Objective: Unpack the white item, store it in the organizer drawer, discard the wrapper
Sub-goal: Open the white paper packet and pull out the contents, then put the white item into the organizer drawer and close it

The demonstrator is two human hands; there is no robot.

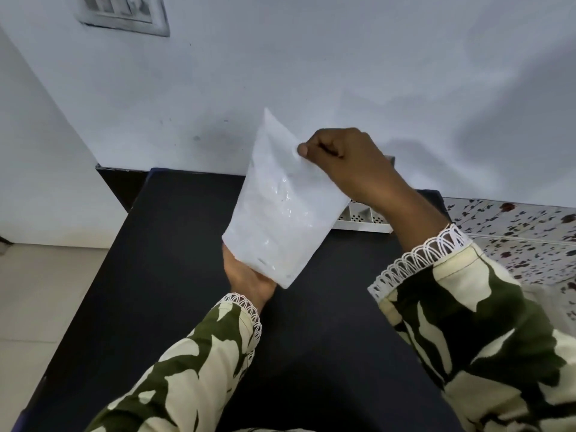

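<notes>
A white item in a clear, glossy plastic wrapper (pixel 280 204) is held up over the dark table (pixel 156 275), tilted with its top toward the wall. My left hand (pixel 246 275) supports its bottom edge from underneath. My right hand (pixel 346 163) pinches the wrapper's upper right edge between thumb and fingers. A white organizer drawer (pixel 363 218) with small compartments and perforated walls lies on the table behind the package, mostly hidden by the wrapper and my right wrist.
A pale wall rises straight behind the table, with a switch plate (pixel 124 14) at the upper left. A floral-patterned cloth (pixel 514 232) covers a surface to the right. Light tiled floor (pixel 37 291) lies to the left.
</notes>
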